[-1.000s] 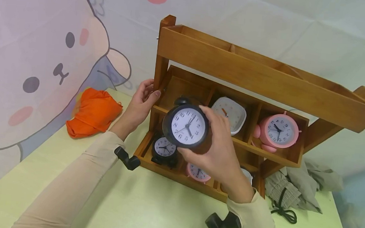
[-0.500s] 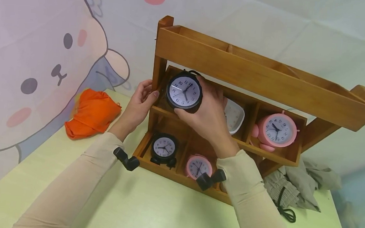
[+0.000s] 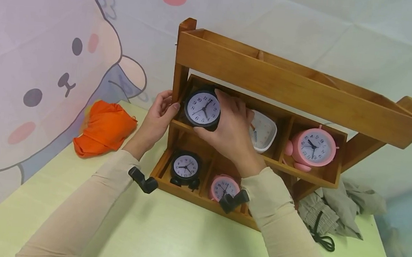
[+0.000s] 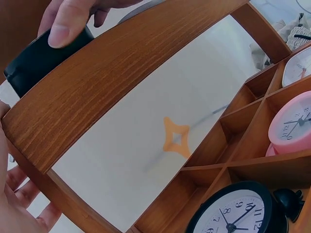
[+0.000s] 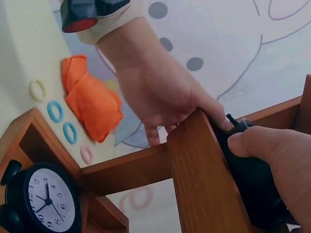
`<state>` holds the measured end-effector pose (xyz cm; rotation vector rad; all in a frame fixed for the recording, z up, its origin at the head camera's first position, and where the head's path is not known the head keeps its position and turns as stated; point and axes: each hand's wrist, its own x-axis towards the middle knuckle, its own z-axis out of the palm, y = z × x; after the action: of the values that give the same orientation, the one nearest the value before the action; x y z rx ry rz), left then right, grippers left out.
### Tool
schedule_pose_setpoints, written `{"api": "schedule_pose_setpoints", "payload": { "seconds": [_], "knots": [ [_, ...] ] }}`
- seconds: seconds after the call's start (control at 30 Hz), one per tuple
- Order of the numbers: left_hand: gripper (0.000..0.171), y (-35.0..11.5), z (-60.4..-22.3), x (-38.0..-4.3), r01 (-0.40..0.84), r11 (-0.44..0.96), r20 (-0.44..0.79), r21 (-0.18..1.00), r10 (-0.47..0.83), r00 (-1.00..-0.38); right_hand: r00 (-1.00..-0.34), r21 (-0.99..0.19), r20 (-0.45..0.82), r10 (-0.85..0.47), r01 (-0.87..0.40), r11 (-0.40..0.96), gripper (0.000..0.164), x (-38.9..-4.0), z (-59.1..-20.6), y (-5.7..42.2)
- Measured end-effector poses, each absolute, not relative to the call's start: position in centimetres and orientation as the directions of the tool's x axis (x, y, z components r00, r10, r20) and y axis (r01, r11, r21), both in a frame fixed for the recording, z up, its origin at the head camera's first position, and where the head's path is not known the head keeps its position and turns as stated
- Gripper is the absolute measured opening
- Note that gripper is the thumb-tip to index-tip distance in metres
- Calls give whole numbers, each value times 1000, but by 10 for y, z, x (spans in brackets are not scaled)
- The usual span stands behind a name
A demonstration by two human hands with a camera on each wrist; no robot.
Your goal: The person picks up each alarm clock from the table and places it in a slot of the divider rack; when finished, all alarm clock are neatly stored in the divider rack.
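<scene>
My right hand (image 3: pixel 232 132) grips a round black alarm clock (image 3: pixel 202 109) by its right side, thumb below and fingers above. This clock sits upright in the left compartment of the middle tier of a wooden shelf (image 3: pixel 285 84). My left hand (image 3: pixel 159 114) holds the left end of that tier, its thumb on the near edge and its fingers round behind. Beside my right hand is a white alarm clock (image 3: pixel 263 133), partly covered by it. A pink alarm clock (image 3: pixel 315 147) lies tilted in the right compartment.
On the bottom tier stand another black clock (image 3: pixel 185 167) and a pink clock (image 3: pixel 224 187). An orange cloth (image 3: pixel 106 128) lies left of the shelf, a grey cloth bag (image 3: pixel 334 207) with a black cord to its right. Several coloured rings (image 5: pixel 55 111) lie on the table.
My right hand has carried the black clock up and back from in front of the shelf, then slightly down into the left compartment. My left hand stays on the shelf's end.
</scene>
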<state>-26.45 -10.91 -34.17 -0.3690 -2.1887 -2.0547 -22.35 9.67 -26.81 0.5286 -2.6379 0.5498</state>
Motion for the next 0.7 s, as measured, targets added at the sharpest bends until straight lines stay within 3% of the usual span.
{"api": "schedule_pose_setpoints", "payload": {
  "seconds": [0.7],
  "knots": [
    [53,-110,-342,-265,252,50,245,967,109,-963,-917,-121,246,-315,-352,928,109,-228,-262,94]
  ]
}}
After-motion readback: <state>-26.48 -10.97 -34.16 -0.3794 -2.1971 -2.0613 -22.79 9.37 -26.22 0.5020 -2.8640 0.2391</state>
